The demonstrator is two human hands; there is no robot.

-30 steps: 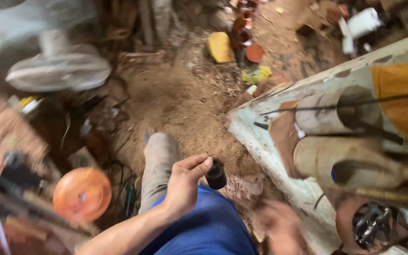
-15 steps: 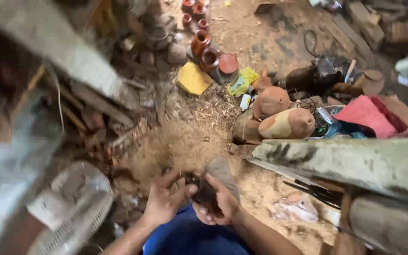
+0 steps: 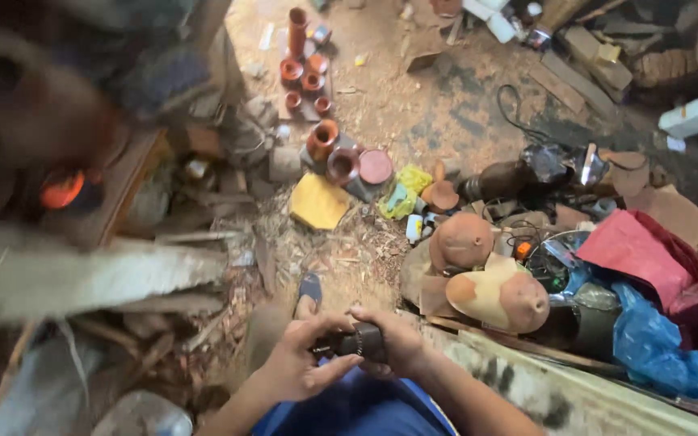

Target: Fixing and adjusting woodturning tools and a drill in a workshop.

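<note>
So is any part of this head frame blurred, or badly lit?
Head view: the left third is smeared by motion blur, the plank soft-edged; both hands, left hand and right hand, and the small dark object they hold are fairly sharp; daylight brightens the dirt floor at top centre; the corners fall dark.

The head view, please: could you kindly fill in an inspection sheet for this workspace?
Surface: earthen floor strewn with wood shavings.
Job's things: small dark cylindrical object, held over the lap.
Clutter: turned reddish-brown wooden cups, yellow flat block, rounded clay-coloured wooden pieces, red cloth, blue plastic bag.
Grippers: left hand and right hand both grip the object.
Cables: black cord looped on the floor.
Surroundings: pale worn beam at left; blue sandal underfoot.
</note>
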